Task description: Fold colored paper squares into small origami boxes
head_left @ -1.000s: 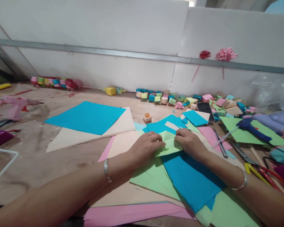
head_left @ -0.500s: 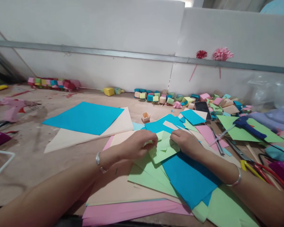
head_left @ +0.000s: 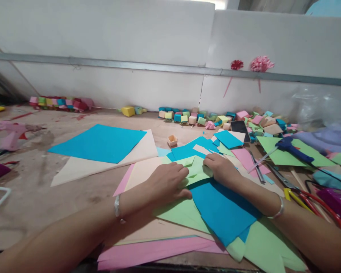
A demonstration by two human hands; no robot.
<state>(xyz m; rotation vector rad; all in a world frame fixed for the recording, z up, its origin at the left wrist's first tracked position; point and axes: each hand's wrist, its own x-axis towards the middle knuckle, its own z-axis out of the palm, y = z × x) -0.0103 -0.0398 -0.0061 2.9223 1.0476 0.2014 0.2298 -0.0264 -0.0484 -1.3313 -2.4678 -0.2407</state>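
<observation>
A light green piece of paper with folded flaps lies between my hands, on top of the paper stack. My left hand covers its left side, fingers bent over it and thumb sticking out to the right. At the right edge, my right hand pinches the paper; its fingertips are partly hidden. Beneath them are a blue sheet, a larger green sheet and peach and pink sheets. Beyond the hands stands a small open peach paper box.
To the right lie scissors, a metal-bladed cutter, a blue glue gun and a phone. A pink glue gun is at left. Small paper boxes line the wall. A large blue sheet lies left of centre.
My left hand has turned flatter and come down over the left part of the green paper, its thumb now nearer me. The right hand keeps its place on the right edge. The view shifts slightly.
</observation>
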